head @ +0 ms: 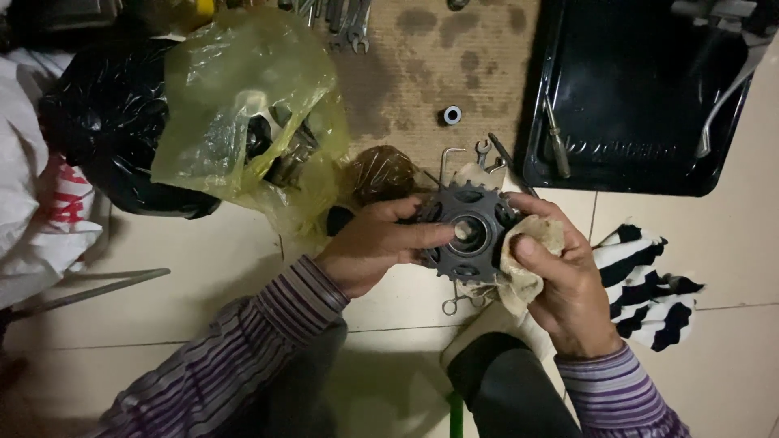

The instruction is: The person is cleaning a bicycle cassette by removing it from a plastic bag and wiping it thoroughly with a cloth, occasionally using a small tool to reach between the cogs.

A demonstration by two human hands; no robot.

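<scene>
Your left hand (377, 243) grips the toothed gear (469, 231), thumb pressed at its hub. Your right hand (560, 276) pinches a rag (523, 272) against the gear's rim. Up and left of the gear lies a crumpled yellow plastic bag (235, 105), its contents unclear. A black tray (641, 162) up and right is cut off.

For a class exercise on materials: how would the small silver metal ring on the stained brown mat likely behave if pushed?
The small silver metal ring looks solid and stiff, so probably heavy for its size. It appears to lie flat, hole upward, so it would likely slide, not roll. The stained brown mat looks rough and might slow it.
</scene>
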